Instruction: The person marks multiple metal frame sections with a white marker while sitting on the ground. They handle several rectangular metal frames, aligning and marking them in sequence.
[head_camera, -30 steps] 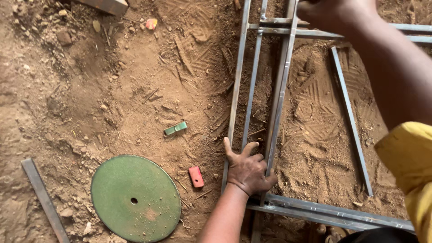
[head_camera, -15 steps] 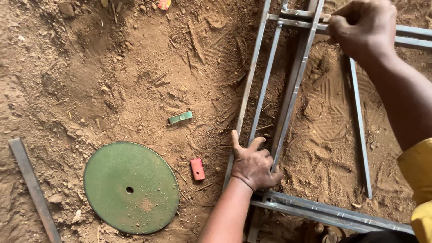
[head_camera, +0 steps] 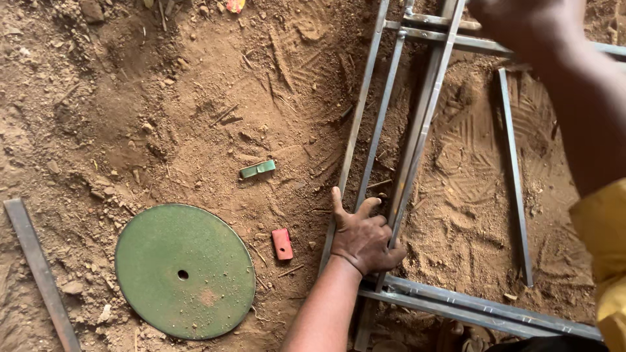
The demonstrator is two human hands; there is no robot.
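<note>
Since a moment ago your right hand [head_camera: 521, 26] has slid left along the far crossbar of the metal frame [head_camera: 417, 137] lying on the dirt; its grip is blurred, so I cannot tell. Your left hand [head_camera: 365, 238] presses half-open on the near rails, steadying them. Next, judge the alignment before shifting a rail.

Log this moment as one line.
left hand: pressing metal bars | right hand: gripping frame top | green disc: on dirt
</note>
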